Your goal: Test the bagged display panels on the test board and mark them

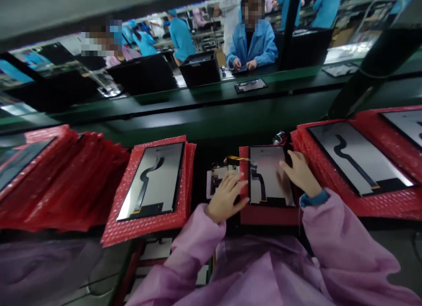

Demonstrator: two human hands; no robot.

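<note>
A tablet display panel (272, 176) lies back side up on a red pad (270, 216) in front of me, its black ribbon cable running down the left part. An orange flex cable (238, 158) reaches from the panel's left edge to a small circuit board (216, 176) in a white holder. My left hand (228, 196) is over that board's right side, fingers spread, with nothing visible in it. At the panel's right edge is my right hand (298, 172), slightly blurred, thumb and fingers apart. Whether either hand touches anything I cannot tell.
Another display panel (153, 180) rests on red bubble bags (114, 227) to the left; one more panel (358, 158) tops a red stack at right. A small metal cylinder (279, 137) stands behind the pad. Across the green line, a person (252, 44) handles a dark part.
</note>
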